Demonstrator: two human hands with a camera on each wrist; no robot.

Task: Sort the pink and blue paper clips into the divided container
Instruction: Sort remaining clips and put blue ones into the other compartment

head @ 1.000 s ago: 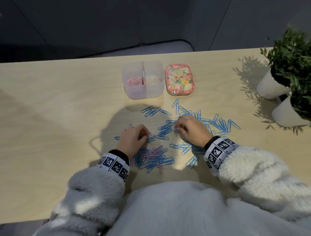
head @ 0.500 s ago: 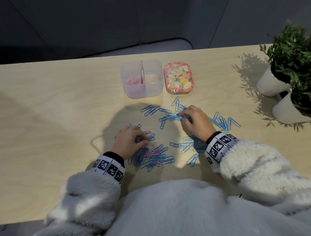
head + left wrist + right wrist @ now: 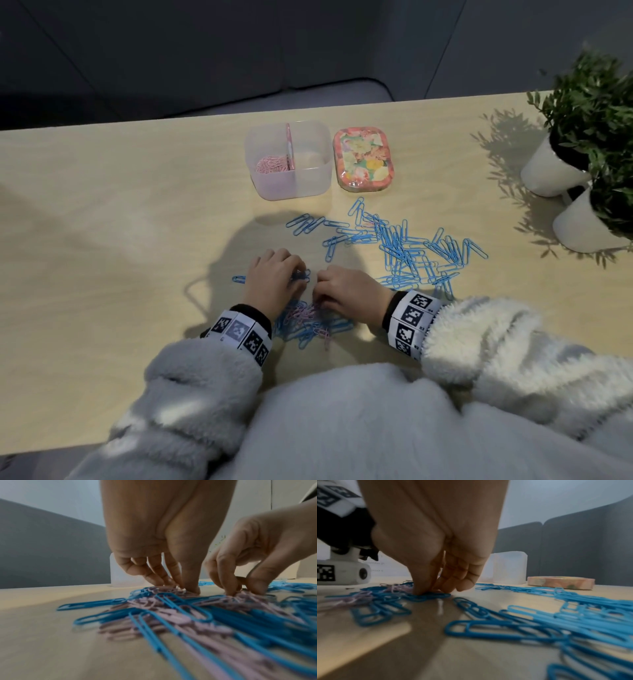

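The clear divided container (image 3: 310, 185) stands at the far middle of the table, with pink clips (image 3: 272, 164) in its left compartment. A mixed pile of pink and blue clips (image 3: 308, 320) lies near the table's front edge, seen close up as pile (image 3: 180, 615). My left hand (image 3: 274, 279) and right hand (image 3: 349, 291) are side by side on the far edge of that pile. Left hand (image 3: 180, 586) has its curled fingertips and thumb down in pink clips. Right hand (image 3: 240, 591) pinches into pink clips with thumb and forefinger. Loose blue clips (image 3: 407, 250) spread to the right.
A floral lid (image 3: 363, 159) lies right of the container. Two white pots with green plants (image 3: 579, 164) stand at the table's right edge. A few blue clips (image 3: 306, 224) lie between the hands and the container. The table's left half is bare wood.
My right hand has drawn back from the spread of blue clips to the near mixed pile, beside my left hand. My left hand has stayed at the pile.
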